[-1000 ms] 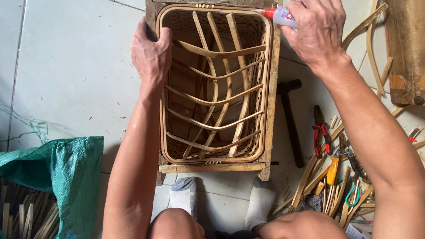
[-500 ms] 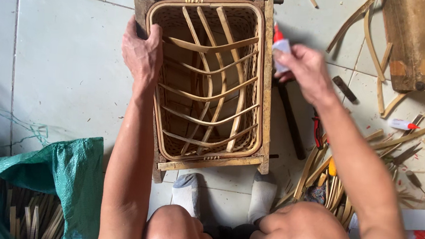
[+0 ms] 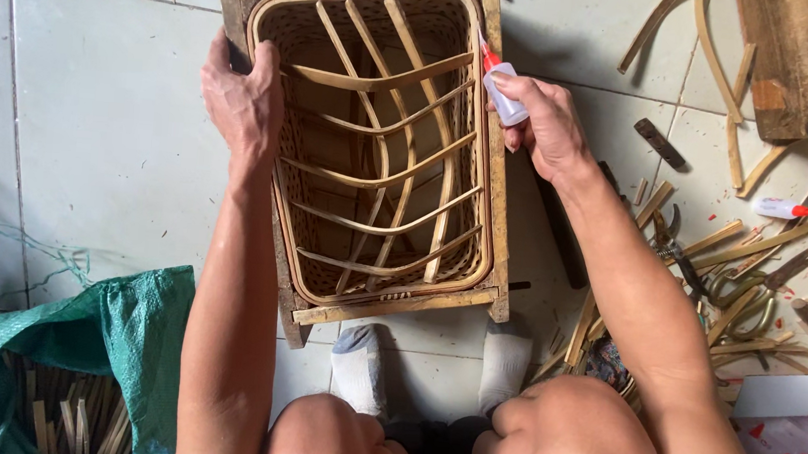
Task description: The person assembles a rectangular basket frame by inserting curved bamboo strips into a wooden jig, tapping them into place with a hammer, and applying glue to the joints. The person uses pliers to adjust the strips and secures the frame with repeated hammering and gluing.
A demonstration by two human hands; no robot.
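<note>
A woven rattan basket (image 3: 481, 213) sits inside a wooden frame on the tiled floor, with curved bamboo strips crossing its open top. My left hand (image 3: 240, 100) grips the frame's left edge near the top corner. My right hand (image 3: 544, 125) holds a small white glue bottle (image 3: 501, 90) with a red nozzle, its tip pointed at the basket's right rim.
A green woven sack (image 3: 83, 347) of cane sticks lies at the lower left. Bamboo strips, pliers and cutters (image 3: 751, 280) are scattered at the right, with a second glue bottle (image 3: 780, 208) and a wooden block (image 3: 804, 65). My knees and socked feet (image 3: 432, 371) are below the basket.
My right hand brought the glue bottle from the frame's top right corner down along the right rim. The left hand kept its grip on the left edge.
</note>
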